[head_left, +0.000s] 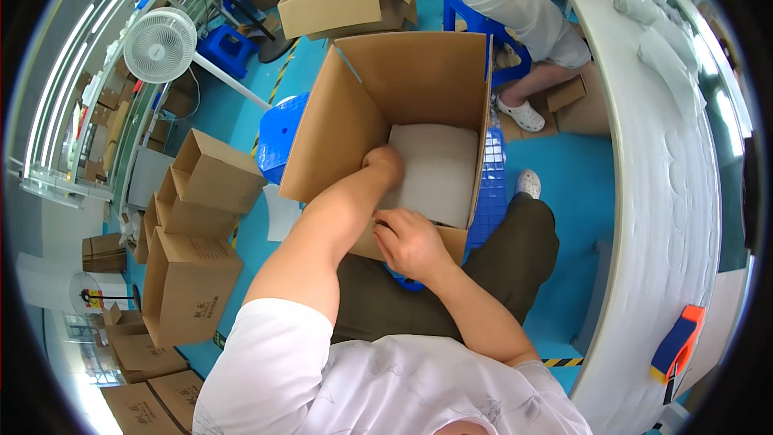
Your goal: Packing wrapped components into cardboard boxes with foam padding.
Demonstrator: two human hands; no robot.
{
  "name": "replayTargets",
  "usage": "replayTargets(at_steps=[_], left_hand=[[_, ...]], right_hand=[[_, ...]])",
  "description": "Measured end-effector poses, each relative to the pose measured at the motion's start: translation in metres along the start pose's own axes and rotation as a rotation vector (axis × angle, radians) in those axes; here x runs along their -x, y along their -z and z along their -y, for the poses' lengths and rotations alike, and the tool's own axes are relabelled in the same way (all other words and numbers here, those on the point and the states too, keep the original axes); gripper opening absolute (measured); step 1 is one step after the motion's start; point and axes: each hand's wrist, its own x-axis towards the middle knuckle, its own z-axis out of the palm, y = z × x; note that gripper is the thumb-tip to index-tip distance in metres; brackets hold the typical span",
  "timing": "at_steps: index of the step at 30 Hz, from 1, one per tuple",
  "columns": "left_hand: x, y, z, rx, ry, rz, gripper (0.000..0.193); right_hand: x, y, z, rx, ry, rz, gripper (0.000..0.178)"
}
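A large open cardboard box (435, 72) stands upright in front of me, between my knees. Inside it lies a white foam-like sheet or pad (439, 169), covering most of the visible bottom. My left hand (385, 166) reaches down into the box along the pad's left edge; its fingers are hidden between the pad and the box wall. At the near rim, my right hand (411, 243) has its fingers curled over the cardboard edge, with the thumb on the outer side. What lies beneath the pad cannot be seen.
A blue stool (282, 137) and a white fan (161, 44) are on the left, near several open cartons (193, 282). On the right runs a long white table (652, 258) with an orange-and-blue tape dispenser (678, 345). A co-worker's leg (539, 84) shows beyond the box.
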Motion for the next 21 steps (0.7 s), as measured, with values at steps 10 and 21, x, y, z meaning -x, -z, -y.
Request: replayTargets(at_steps=[10, 21], left_hand=[[0.062, 0.053, -0.058, -0.051, -0.507, -0.174, 0.11], [-0.009, 0.027, -0.071, -0.114, -0.645, 0.043, 0.129]], right_hand=[[-0.007, -0.004, 0.005, 0.019, -0.031, 0.051, 0.013], [-0.004, -0.007, 0.002, 0.125, -0.041, 0.085, 0.016]])
